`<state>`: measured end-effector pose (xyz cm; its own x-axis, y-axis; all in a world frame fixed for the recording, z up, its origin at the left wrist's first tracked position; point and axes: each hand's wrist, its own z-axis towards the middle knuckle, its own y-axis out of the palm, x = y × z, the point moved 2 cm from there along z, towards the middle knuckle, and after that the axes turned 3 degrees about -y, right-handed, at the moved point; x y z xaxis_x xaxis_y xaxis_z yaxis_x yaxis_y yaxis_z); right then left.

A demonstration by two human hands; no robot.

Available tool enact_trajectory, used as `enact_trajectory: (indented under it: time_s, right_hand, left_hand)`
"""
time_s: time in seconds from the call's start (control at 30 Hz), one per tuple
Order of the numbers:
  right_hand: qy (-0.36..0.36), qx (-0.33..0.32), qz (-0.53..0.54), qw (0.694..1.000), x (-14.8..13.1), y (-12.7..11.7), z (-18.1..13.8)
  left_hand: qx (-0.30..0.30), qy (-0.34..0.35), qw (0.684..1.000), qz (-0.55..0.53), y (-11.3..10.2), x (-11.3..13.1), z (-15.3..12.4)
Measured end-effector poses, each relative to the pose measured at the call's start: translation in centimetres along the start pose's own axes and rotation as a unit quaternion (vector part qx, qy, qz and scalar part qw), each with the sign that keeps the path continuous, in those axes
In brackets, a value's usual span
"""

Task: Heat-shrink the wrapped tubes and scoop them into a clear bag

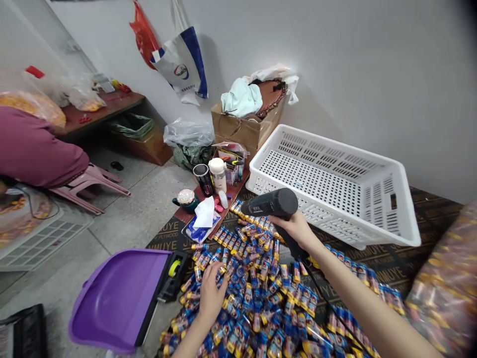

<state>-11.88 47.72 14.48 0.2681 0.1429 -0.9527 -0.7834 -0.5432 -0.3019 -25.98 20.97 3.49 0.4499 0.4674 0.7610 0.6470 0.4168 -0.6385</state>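
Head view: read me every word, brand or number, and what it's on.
"MUYE": black board, part of a longer repeated name.
"PLYWOOD": same board.
"Walch", probably: hanging cloth bag; line beneath unreadable.
Black dryer: marking too blurred.
Small tubes: labels too small.
No readable numbers.

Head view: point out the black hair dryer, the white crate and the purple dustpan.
Black hair dryer (269,203), head view: on the side of its barrel.
White crate (316,180), head view: on its perforated floor.
Purple dustpan (116,298), head view: middle of its pan.
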Motion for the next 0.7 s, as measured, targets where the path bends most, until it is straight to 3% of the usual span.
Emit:
enact_trajectory:
  time_s: [0.17, 0.3, 0.53, 0.6, 0.7]
  right_hand:
    - [-0.002, -0.019, -0.028, 0.999, -0.5, -0.5, -0.3]
    - [0.039, 0.011, -0.039, 0.998, -1.3, -4.3, -3.6]
    - [0.103, 0.122, -0.052, 0.986, -1.5, -11.1, -11.5]
    - [0.105, 0.135, -0.045, 0.984, -1.6, -11.4, -12.9]
    - [0.109, 0.103, -0.023, 0.988, -2.0, -9.9, -13.8]
  left_hand:
    - [-0.008, -0.003, 1.000, -0.005, -0.2, -0.7, -1.2]
    - [-0.022, 0.000, 1.000, -0.004, -0.2, -1.1, -0.9]
    - [-0.040, 0.034, 0.999, -0.011, -0.9, -0.4, -0.9]
    - [-0.040, 0.038, 0.998, -0.012, -1.3, 0.2, -1.8]
    - [-0.048, 0.041, 0.998, -0.012, -2.0, 1.2, -3.7]
